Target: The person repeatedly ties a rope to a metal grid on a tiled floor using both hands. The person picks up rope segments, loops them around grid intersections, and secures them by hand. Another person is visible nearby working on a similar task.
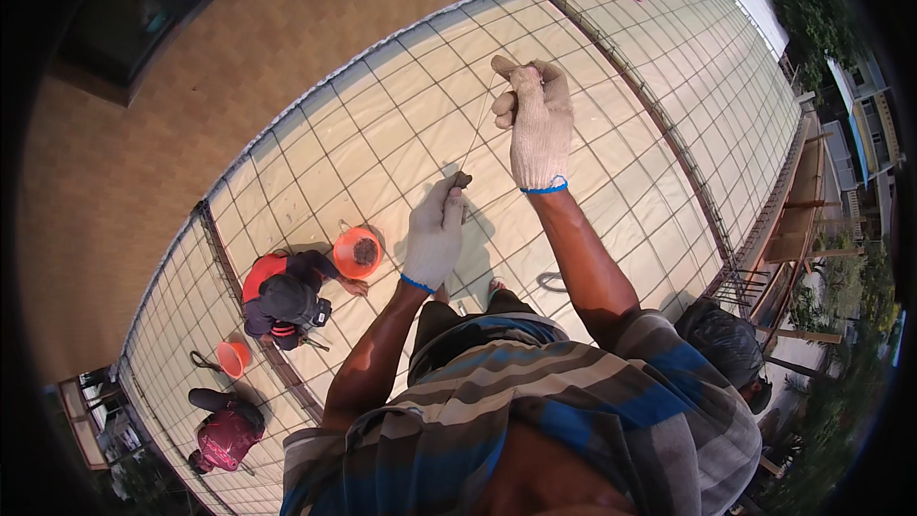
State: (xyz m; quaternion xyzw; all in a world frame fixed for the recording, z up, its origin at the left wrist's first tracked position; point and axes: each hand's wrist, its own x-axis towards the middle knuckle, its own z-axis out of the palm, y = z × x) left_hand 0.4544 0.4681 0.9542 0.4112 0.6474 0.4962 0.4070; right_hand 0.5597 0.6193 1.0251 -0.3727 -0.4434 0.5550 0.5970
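While the gloved right hand (542,124), far side, has fingers curled around a thin wire (478,132), the gloved left hand (433,241), nearer, pinches it lower down. Wire spans between both, above steel grid (611,162). Orange bucket (344,250), dark contents, left; crouching co-worker (285,296) beside it.

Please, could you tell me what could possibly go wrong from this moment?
The thin strand running between the left hand and the right hand might slip free or snag. The wearer's foot might catch on the bar grid around it. The orange bucket, close to a co-worker's hand, could perhaps be knocked and spill its dark contents.
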